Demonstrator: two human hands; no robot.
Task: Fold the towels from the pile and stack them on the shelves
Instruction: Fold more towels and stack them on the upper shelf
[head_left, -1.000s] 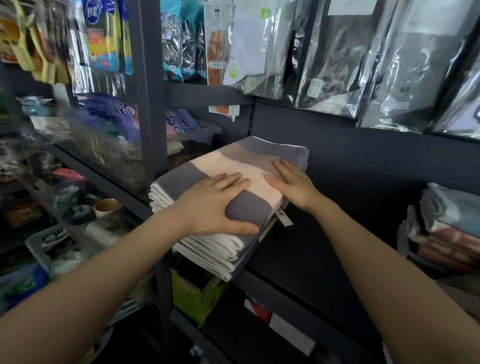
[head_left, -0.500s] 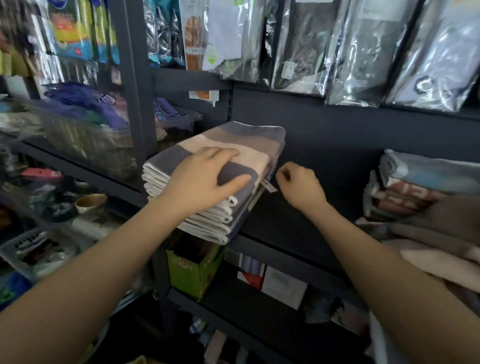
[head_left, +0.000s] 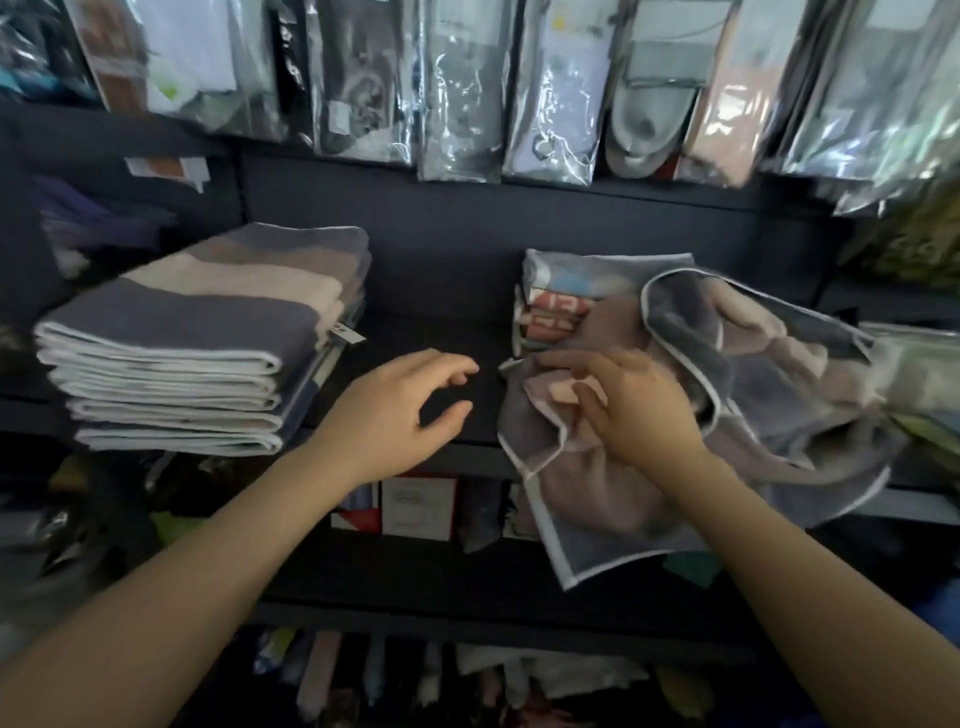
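Now off the folded stack (head_left: 197, 332), left hand (head_left: 395, 415) loose and empty, right hand (head_left: 639, 410) pinching a loose towel (head_left: 753, 415) from the right-hand pile: next fold starting.

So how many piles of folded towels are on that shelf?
2. The grey and pink striped stack sits on the left; a smaller stack sits right of the middle, partly hidden by the loose towel the right hand touches.

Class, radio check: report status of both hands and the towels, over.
Left hand open, empty, above shelf. Right hand grips unfolded towel. Folded towel stack on shelf. Nothing obstructing.
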